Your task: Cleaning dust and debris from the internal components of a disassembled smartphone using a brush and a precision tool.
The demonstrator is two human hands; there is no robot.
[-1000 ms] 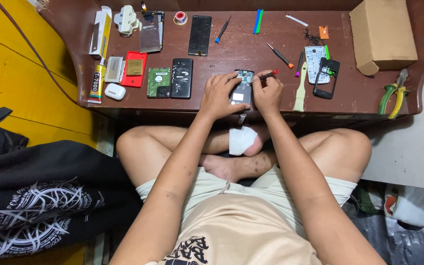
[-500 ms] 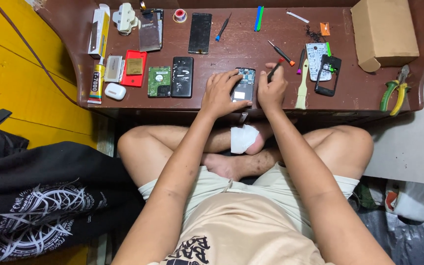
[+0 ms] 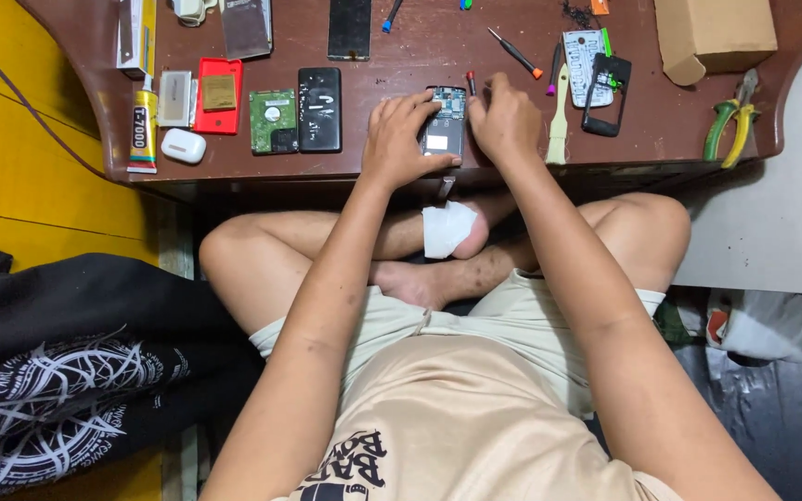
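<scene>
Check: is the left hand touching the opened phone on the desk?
Touching. The head view shows the left hand with fingers draped over the left edge and top of the opened phone, no gap visible between them.

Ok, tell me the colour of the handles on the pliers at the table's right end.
Green and yellow handles on the metal pliers, seen in the head view.
</scene>
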